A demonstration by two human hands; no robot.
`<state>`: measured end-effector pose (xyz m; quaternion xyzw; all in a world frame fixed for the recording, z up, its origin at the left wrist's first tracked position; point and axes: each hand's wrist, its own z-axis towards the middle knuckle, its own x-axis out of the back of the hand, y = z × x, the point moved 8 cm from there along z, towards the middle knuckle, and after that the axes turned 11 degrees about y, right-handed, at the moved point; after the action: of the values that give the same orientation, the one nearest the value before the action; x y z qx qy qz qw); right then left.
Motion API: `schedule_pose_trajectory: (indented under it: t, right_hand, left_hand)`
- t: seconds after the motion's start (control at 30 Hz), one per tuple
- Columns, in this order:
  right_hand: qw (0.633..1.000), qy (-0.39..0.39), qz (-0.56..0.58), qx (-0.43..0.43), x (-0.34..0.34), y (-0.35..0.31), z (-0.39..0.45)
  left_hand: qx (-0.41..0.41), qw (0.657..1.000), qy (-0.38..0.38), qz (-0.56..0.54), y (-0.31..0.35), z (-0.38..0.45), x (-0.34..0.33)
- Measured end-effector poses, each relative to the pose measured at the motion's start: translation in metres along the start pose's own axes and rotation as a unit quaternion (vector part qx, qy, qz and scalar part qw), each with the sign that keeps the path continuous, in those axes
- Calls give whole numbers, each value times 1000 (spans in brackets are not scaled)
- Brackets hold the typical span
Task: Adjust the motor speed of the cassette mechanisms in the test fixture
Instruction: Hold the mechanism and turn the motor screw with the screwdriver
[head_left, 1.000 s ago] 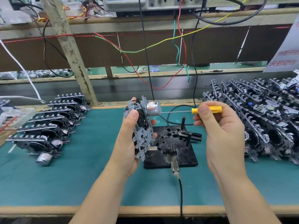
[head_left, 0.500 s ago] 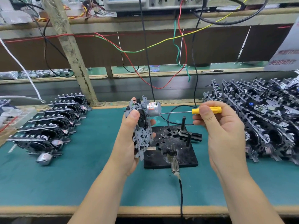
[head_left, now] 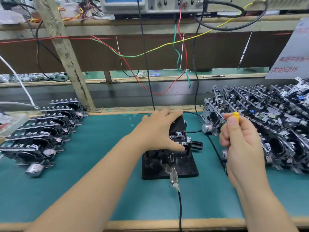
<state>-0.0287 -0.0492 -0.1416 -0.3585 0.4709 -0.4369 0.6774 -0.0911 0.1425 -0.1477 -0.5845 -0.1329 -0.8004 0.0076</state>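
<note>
The black test fixture stands mid-table on the teal mat. A cassette mechanism lies on top of it, and my left hand covers it from above, fingers curled over the far edge and thumb at its near side. To the right, my right hand holds a yellow-handled screwdriver upright, away from the fixture, its handle tip showing above the thumb. The blade is hidden behind the hand.
A row of cassette mechanisms lies at the left, and a large pile of cassette mechanisms fills the right. A black cable runs from the fixture over the front edge. Coloured wires hang from instruments on the shelf behind.
My left hand brought the mechanism down from the air onto the fixture. My right hand pulled the screwdriver off the motor, turned it upright and moved right.
</note>
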Motion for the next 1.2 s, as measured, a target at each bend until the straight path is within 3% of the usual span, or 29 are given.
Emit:
schedule_pose_trajectory:
  t: [0.23,0.47,0.53,0.63,0.77,1.07,1.2]
  right_hand:
    - [998,-34,-14,-57,4,31,2]
    - [966,-156,-206,1,-28,37,-6]
    - [947,-187,-260,26,-38,35,-10]
    - [919,-200,-333,74,-44,37,-15]
    - [916,-206,-330,95,-42,45,-14]
    - [935,-283,-209,51,-44,57,-23]
    - [929,-291,-221,56,-43,58,-22]
  left_hand:
    - [12,999,-8,40,-4,0,-20]
    - [5,997,-33,74,-4,4,-22]
    - [7,1000,-25,16,-3,1,-16]
    - [41,982,49,-180,-18,-15,6]
    - [47,953,162,-250,-44,-54,16]
    - [0,987,135,-87,-30,-81,-12]
    - [70,965,180,-179,-22,-82,-20]
